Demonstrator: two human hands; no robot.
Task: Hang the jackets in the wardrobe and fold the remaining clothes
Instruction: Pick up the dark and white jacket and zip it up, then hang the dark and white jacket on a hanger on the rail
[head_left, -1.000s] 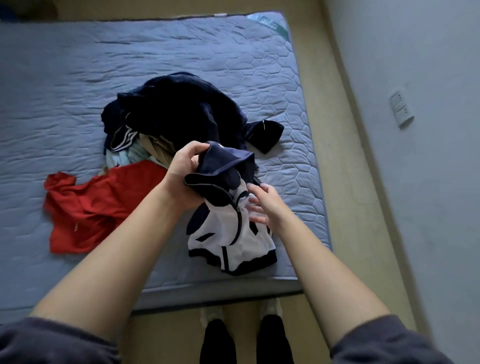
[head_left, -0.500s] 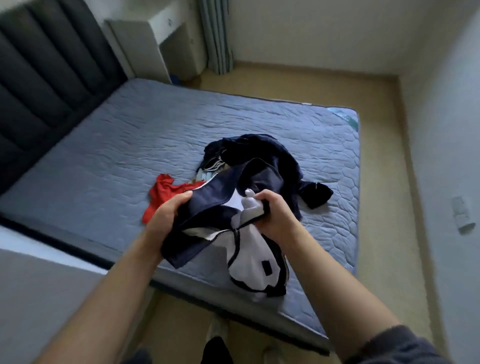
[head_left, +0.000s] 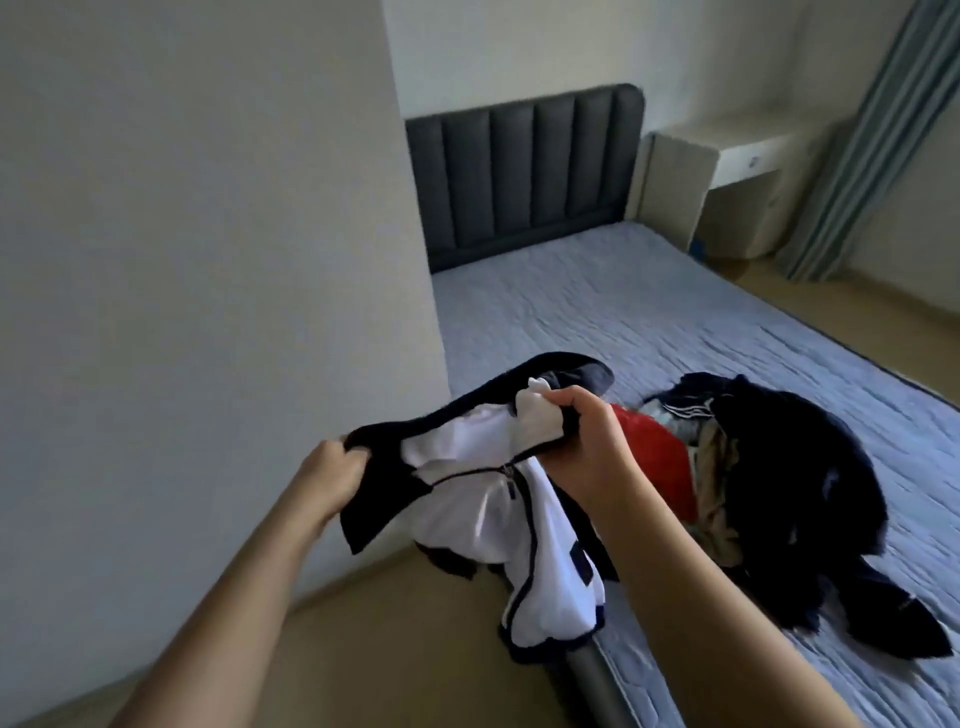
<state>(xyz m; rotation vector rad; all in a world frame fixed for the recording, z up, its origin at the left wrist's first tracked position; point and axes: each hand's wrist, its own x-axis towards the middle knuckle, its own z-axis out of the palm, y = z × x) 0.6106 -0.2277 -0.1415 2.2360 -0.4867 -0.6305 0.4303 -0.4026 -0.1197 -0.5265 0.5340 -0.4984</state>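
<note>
A navy-and-white zip jacket (head_left: 540, 540) hangs in the air between my two hands, above the bed's corner. My left hand (head_left: 332, 467) grips its dark collar edge at the left. My right hand (head_left: 587, 441) grips a bunch of white and navy fabric at the right. On the bed to the right lies a heap of clothes: a red garment (head_left: 660, 462), a large dark navy garment (head_left: 800, 499), a beige piece (head_left: 719, 493) and something with white stripes (head_left: 680, 410).
The grey quilted mattress (head_left: 649, 312) runs back to a dark padded headboard (head_left: 524, 171). A large pale wall or cabinet side (head_left: 208, 234) fills the left. A white bedside unit (head_left: 717, 182) and a curtain (head_left: 872, 130) stand at the back right. Tan floor (head_left: 389, 649) lies below.
My view has swung left, away from the bed toward the pale surface. Both hands have carried the jacket off the bed and pulled its collar wider apart.
</note>
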